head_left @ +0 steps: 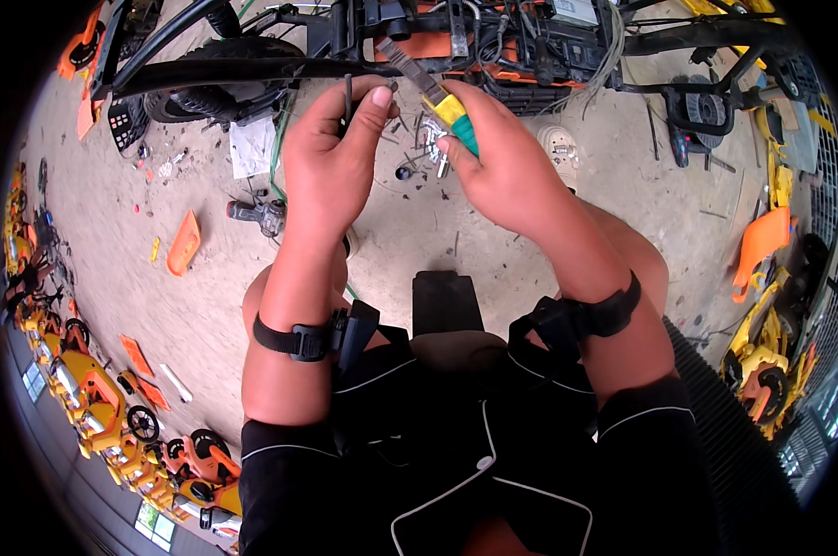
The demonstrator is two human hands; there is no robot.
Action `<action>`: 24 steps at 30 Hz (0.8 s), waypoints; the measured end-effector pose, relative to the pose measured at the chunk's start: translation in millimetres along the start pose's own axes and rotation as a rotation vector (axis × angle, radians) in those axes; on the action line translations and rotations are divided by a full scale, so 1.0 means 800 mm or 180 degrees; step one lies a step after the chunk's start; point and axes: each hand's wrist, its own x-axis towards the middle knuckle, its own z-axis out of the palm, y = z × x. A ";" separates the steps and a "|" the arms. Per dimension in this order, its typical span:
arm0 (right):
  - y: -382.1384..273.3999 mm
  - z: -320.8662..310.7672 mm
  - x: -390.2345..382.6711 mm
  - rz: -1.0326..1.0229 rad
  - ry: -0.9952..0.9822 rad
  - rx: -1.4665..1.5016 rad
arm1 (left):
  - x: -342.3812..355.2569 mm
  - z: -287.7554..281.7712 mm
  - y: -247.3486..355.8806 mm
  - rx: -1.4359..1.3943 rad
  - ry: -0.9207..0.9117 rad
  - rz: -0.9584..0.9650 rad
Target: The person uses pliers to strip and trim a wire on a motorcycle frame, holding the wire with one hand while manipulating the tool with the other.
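Note:
My left hand (333, 153) is closed, thumb against the fingers. A thin dark rod-like piece (348, 93) sticks up from its grip; the rest of the piece is hidden by the fingers. Closed around a yellow-and-green-handled tool (456, 116), my right hand (497, 153) sits a little to the right. The tool's long grey metal end points up and left toward the vehicle frame; its exact kind cannot be told. Both hands are just in front of a black vehicle frame (252, 69) with exposed wiring. Silver bolts (435, 139) lie on the floor below, between the hands.
A cordless power tool (259, 215) and a curved orange panel (183, 243) lie on the floor at left. Behind the frame is a black tyre (224, 88). At right are another power tool (686, 146) and an orange panel (763, 246). Yellow vehicles (99, 408) line the left.

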 end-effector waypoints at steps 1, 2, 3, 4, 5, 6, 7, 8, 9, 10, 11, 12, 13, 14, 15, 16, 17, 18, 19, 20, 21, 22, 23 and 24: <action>0.000 0.000 0.001 0.0107 -0.0113 0.0232 | 0.000 0.000 0.000 0.0002 -0.0001 0.0000; 0.000 -0.001 0.002 0.0215 -0.0227 0.0465 | 0.000 -0.001 0.000 0.0005 -0.0001 -0.0001; -0.001 -0.002 0.003 0.0324 -0.0337 0.0690 | 0.000 -0.001 0.001 0.0051 -0.0019 0.0022; -0.003 -0.004 0.004 0.0318 -0.0392 0.0724 | -0.001 -0.001 0.002 0.0097 -0.0036 0.0044; -0.006 -0.006 0.003 0.0312 -0.0448 0.0758 | -0.001 -0.001 0.002 0.0143 -0.0053 0.0066; -0.008 -0.007 0.003 0.0301 -0.0515 0.0799 | -0.002 -0.001 0.004 0.0193 -0.0025 0.0061; -0.008 -0.005 0.003 0.0439 -0.0616 0.0943 | -0.003 0.000 0.005 0.0242 0.0003 0.0056; -0.007 -0.004 0.004 0.0577 -0.0718 0.1087 | -0.003 0.001 0.007 0.0292 0.0031 0.0049; -0.007 -0.003 0.005 0.0719 -0.0816 0.1226 | -0.004 0.001 0.008 0.0345 0.0050 0.0047; -0.007 -0.002 0.004 0.0706 -0.0788 0.1282 | -0.003 0.000 0.010 0.0398 0.0069 0.0044; -0.007 -0.001 0.004 0.0692 -0.0761 0.1339 | -0.004 0.000 0.010 0.0452 0.0088 0.0041; -0.007 0.000 0.004 0.0679 -0.0730 0.1393 | -0.003 -0.001 0.010 0.0479 0.0103 0.0003; -0.009 0.000 0.004 0.0697 -0.0733 0.1302 | -0.003 -0.001 0.010 0.0507 0.0117 -0.0034; -0.012 -0.001 0.005 0.0715 -0.0736 0.1212 | -0.003 -0.001 0.009 0.0535 0.0131 -0.0072; -0.015 -0.002 0.005 0.0732 -0.0739 0.1123 | -0.002 -0.001 0.008 0.0497 0.0147 -0.0057; -0.016 -0.002 0.005 0.0729 -0.0726 0.1089 | -0.002 -0.001 0.006 0.0459 0.0162 -0.0042; -0.017 -0.001 0.005 0.0727 -0.0712 0.1055 | -0.002 -0.001 0.005 0.0421 0.0177 -0.0026; -0.017 0.000 0.005 0.0727 -0.0696 0.1024 | -0.002 0.000 0.004 0.0429 0.0175 -0.0034; -0.017 0.001 0.005 0.0758 -0.0702 0.1041 | -0.002 0.000 0.004 0.0436 0.0171 -0.0041; -0.017 0.001 0.005 0.0788 -0.0708 0.1058 | -0.002 0.000 0.005 0.0442 0.0167 -0.0048; -0.018 0.002 0.006 0.0815 -0.0718 0.1076 | -0.003 -0.001 0.006 0.0471 0.0168 -0.0076; -0.020 0.002 0.006 0.0787 -0.0688 0.1023 | -0.003 -0.002 0.007 0.0499 0.0170 -0.0104; -0.023 0.001 0.005 0.0759 -0.0657 0.0969 | -0.003 -0.002 0.008 0.0527 0.0170 -0.0132; -0.025 0.001 0.004 0.0733 -0.0625 0.0915 | -0.004 -0.003 0.011 0.0542 0.0175 -0.0177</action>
